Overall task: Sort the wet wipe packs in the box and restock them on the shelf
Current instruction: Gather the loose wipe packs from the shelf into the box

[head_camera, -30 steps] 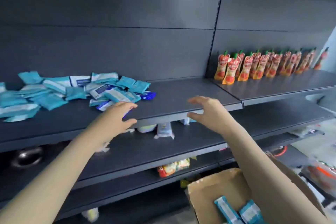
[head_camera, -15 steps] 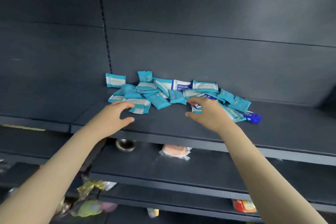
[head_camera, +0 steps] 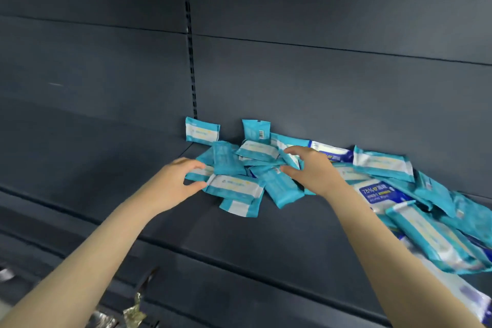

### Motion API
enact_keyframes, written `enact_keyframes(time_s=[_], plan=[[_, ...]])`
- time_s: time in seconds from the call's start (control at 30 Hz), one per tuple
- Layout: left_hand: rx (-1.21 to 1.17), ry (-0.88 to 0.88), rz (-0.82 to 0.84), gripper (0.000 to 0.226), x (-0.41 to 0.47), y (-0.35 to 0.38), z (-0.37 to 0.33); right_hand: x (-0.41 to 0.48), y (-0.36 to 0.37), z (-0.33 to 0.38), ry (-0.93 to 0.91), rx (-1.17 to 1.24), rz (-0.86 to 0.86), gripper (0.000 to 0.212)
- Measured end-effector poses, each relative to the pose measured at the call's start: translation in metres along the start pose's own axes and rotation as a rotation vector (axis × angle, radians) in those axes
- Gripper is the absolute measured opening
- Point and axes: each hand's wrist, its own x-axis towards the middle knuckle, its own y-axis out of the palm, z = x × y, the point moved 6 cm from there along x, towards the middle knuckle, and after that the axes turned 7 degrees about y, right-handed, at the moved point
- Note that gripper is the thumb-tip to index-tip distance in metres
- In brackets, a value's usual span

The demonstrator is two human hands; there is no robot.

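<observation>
A loose heap of teal and white wet wipe packs [head_camera: 234,189] lies on the dark shelf [head_camera: 213,237], spreading off to the right, with a few dark blue packs [head_camera: 380,193] mixed in. Two packs [head_camera: 202,132] lean upright against the back panel. My left hand [head_camera: 173,184] is at the heap's left end, thumb and fingers spread around the edge of a teal pack. My right hand [head_camera: 311,170] hovers over the middle of the heap with fingers spread and curved, holding nothing. The box is out of view.
A slotted upright [head_camera: 190,34] divides the dark back panel. The shelf's front edge [head_camera: 239,266] runs diagonally below my arms. Crumpled shiny wrappers [head_camera: 133,311] lie on a lower shelf at bottom left. The shelf left of the heap is bare.
The view has swung left and closer to the heap. Both hands have reached forward from the shelf's front edge into the packs.
</observation>
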Motion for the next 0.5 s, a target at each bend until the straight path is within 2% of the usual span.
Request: enact_keyframes(time_s=[0.27,0.37,0.5], plan=[[-0.029,0.018,0.047,0.046,0.056,0.008,0.044,0.058,0.044,-0.004,0.040,0.024,0.118,0.047],[-0.047,0.095,0.015,0.043,0.090,0.003,0.058,0.064,0.056,-0.002,0.025,0.001,0.140,0.044],[-0.036,0.201,-0.019,0.047,0.142,-0.004,0.074,0.069,0.065,0.002,0.100,0.058,0.157,0.040]])
